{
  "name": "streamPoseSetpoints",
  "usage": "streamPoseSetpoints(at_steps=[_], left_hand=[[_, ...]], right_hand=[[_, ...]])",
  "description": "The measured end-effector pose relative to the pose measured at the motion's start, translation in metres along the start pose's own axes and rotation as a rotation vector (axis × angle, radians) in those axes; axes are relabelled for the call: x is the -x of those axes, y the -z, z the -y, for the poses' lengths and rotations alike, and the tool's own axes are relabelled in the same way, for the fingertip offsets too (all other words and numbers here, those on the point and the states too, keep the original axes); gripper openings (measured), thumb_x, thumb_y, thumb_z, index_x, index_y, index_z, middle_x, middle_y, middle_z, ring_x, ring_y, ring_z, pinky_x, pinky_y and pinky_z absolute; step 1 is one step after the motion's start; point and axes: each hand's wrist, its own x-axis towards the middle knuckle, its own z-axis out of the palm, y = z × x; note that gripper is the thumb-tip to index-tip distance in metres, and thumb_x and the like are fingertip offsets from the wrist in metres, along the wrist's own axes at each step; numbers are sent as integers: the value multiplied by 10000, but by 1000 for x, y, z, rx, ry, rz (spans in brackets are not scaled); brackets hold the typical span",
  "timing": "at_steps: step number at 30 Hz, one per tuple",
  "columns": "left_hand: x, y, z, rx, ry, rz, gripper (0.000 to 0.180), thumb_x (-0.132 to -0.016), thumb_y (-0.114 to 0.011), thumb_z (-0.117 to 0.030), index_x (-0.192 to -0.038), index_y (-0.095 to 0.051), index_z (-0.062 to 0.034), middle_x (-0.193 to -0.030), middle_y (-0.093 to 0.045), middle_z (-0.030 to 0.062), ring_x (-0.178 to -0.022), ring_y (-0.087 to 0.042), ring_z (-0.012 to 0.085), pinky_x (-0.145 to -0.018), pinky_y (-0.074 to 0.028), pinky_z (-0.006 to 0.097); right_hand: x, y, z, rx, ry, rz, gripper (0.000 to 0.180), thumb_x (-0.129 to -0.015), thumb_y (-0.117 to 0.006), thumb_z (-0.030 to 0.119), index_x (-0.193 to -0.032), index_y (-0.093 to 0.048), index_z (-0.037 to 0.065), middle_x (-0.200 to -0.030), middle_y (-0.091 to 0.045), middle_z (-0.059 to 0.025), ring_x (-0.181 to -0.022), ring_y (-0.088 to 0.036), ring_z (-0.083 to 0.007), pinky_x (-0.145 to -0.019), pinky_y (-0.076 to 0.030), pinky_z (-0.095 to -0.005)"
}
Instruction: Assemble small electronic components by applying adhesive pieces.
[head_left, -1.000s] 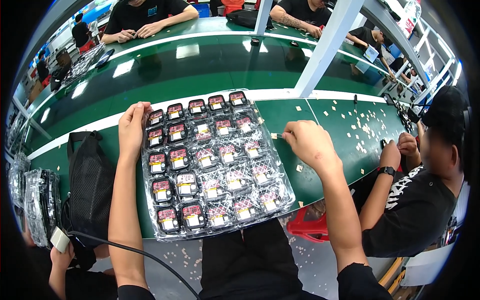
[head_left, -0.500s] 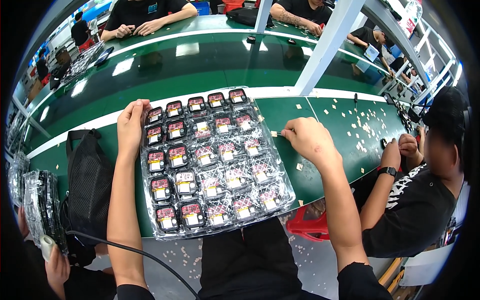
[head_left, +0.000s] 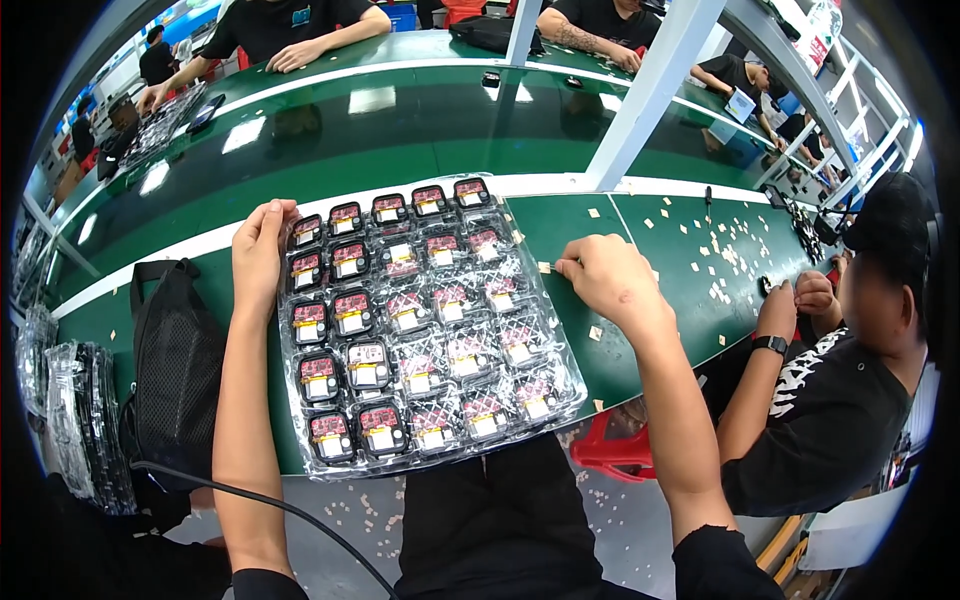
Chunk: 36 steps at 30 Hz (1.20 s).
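Worn on the head, looking steeply down and forward over a green table (head_left: pixel 400 140). Close above a clear tray (head_left: pixel 425 330) of small red and black parts, centred in the picture, with both forearms entering from the lower edge. Wide fisheye, so table edges and a white post (head_left: pixel 650 90) bend toward the dark round rim. Only one view, nothing shared.

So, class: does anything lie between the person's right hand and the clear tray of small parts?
Nothing visible does. The right hand pinches a small tan square just off the tray's right edge, over bare green table. The left hand already grips the tray's far left corner.
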Motion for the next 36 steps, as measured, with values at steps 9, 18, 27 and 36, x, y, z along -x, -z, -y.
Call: streamPoseSetpoints(at_steps=[9,18,27,36], left_hand=[[-2,3,5,-7,-6,6,333,-1077,-542,-262,-1094,-696,33,-992,-680,47,-919,-612,89,-846,-498,236],[-1,4,4,-7,-2,6,336,-1078,-542,-268,-1097,-697,29,-997,-676,44,-912,-605,85,-832,-493,236],[0,4,2,-2,3,6,339,-1080,-540,-266,-1104,-693,36,-1008,-681,54,-932,-616,96,-859,-502,247],[-2,7,6,9,-19,34,337,-1079,-542,-263,-1104,-691,37,-1022,-683,65,-961,-628,109,-888,-508,254]], right_hand=[[-1,-7,-2,41,32,-14,219,-953,-633,243,-983,-785,88,-912,-737,-205,-887,-714,-407,-838,-562,-484],[4,-15,-4,8,43,-69,219,-958,-618,236,-989,-774,85,-911,-734,-209,-875,-708,-420,-823,-562,-490],[21,-31,-4,-28,74,-194,196,-976,-594,221,-890,-670,62,-858,-711,-194,-803,-685,-437,-725,-537,-534],[38,-60,-5,-11,109,-359,201,-1015,-563,282,-977,-525,89,-888,-624,-139,-725,-664,-421,-616,-530,-522]])
